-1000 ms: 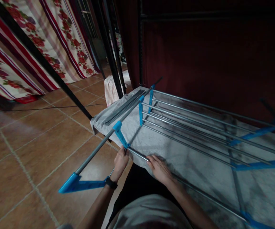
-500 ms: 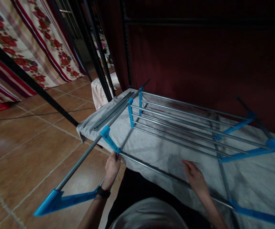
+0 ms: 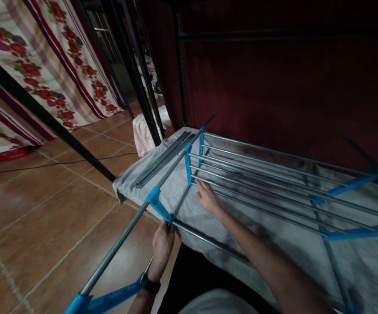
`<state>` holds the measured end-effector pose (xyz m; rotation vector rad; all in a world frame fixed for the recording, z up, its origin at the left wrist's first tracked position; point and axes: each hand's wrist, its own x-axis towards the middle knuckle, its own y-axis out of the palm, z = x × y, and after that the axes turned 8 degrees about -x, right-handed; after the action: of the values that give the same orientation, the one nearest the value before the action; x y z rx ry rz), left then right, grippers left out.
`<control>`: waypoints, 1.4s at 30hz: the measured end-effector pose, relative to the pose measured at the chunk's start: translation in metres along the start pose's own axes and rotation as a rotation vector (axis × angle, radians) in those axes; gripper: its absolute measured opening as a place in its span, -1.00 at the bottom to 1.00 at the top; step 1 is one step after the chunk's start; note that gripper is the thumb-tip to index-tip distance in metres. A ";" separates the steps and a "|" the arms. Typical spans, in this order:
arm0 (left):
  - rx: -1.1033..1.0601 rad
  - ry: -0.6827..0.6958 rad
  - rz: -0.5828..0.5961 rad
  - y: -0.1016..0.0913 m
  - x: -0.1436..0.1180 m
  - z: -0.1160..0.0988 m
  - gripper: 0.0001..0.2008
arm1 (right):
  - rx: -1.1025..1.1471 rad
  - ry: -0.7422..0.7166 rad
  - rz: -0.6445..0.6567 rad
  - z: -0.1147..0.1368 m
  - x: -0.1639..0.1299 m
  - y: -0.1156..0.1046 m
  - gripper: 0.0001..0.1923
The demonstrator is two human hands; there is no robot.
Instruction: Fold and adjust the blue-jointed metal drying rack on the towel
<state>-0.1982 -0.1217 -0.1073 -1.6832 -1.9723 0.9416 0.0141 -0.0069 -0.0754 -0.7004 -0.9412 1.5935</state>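
A partly built drying rack of grey metal tubes (image 3: 172, 168) and blue plastic brackets (image 3: 161, 204) lies across a cloth-covered surface. My left hand (image 3: 163, 242), with a dark band on the wrist, is closed around the rack's lower tube, just below the near bracket's end. My right hand (image 3: 207, 196) reaches over the front tube (image 3: 208, 237). Its fingers stretch towards the foot of another blue bracket (image 3: 188, 169), beside the lowest thin rod; whether they touch is unclear. Several loose grey tubes (image 3: 163, 159) lie together on the cloth left of the rack.
Grey cloth (image 3: 369, 257) covers the surface under the rack. A black metal frame post (image 3: 77, 146) slants at the left above the tiled floor (image 3: 54, 222). Behind hang a dark red curtain (image 3: 274, 91) and a floral curtain (image 3: 67, 61). A cable (image 3: 54, 163) crosses the floor.
My right hand has moved left and away from me, from above the front tube to the blue bracket's foot. My left hand keeps its hold; the view has shifted slightly.
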 end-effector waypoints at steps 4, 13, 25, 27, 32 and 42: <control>-0.022 -0.003 0.025 0.002 0.000 0.004 -0.70 | 0.012 0.049 0.049 0.008 0.040 0.005 -0.41; -0.010 -0.056 -0.010 0.010 0.001 0.009 -0.70 | 0.038 0.102 0.088 -0.005 0.051 0.012 -0.39; -0.066 0.017 -0.063 0.011 0.005 0.013 -0.73 | 0.090 0.108 0.086 -0.003 0.053 0.012 -0.38; -0.055 0.012 -0.048 0.010 0.006 0.011 -0.73 | 0.090 0.109 0.081 -0.004 0.054 0.012 -0.38; 0.021 -0.012 -0.021 0.007 0.005 0.007 -0.73 | 0.085 0.100 0.067 -0.003 0.054 0.011 -0.38; 0.127 0.001 0.031 -0.008 0.010 -0.001 -0.66 | 0.078 0.041 -0.033 0.011 -0.008 0.002 -0.33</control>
<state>-0.2051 -0.1122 -0.1027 -1.6476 -1.8490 1.0537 0.0053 -0.0176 -0.0717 -0.6575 -0.8528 1.5723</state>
